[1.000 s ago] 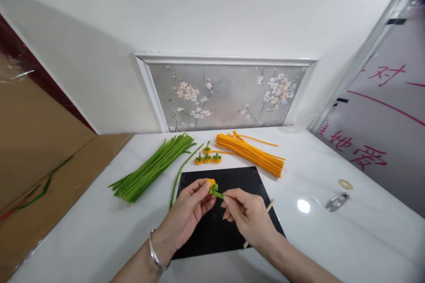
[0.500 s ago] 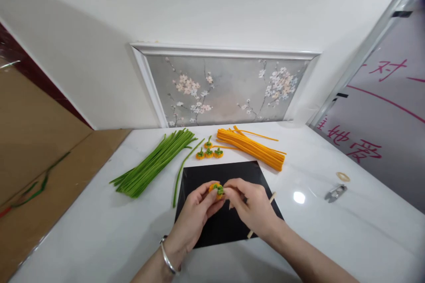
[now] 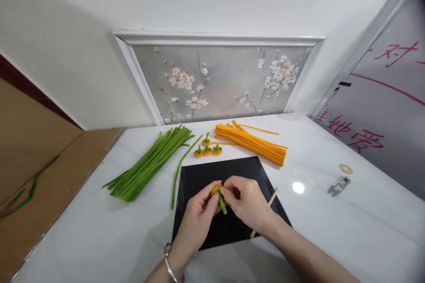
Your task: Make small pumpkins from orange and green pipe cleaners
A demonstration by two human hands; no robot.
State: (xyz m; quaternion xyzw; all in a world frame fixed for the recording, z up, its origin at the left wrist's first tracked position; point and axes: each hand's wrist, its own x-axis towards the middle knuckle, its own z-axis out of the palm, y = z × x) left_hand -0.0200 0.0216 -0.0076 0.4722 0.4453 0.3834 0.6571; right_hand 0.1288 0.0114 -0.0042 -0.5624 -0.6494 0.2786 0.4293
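My left hand [image 3: 199,212] is closed on a small orange piece with a green top [image 3: 216,189], held above the black mat [image 3: 229,225]. The fingertips of my right hand [image 3: 247,201] pinch at the green top from the right. A short green stem [image 3: 223,205] points down from it toward me. Behind the mat sit several similar orange and green pieces [image 3: 207,150]. A wooden stick [image 3: 273,196] lies partly under my right hand, on the mat's right side.
A bundle of green stems [image 3: 149,163] lies at the left, with one loose green stem [image 3: 179,172] beside it. Orange stems [image 3: 252,143] lie at the back right. Metal snips [image 3: 339,186] and a beige ring [image 3: 345,168] are farther right.
The green stem on the held piece now points down toward me and shows more clearly. My fingers have shifted around the piece. The whole view has moved slightly.
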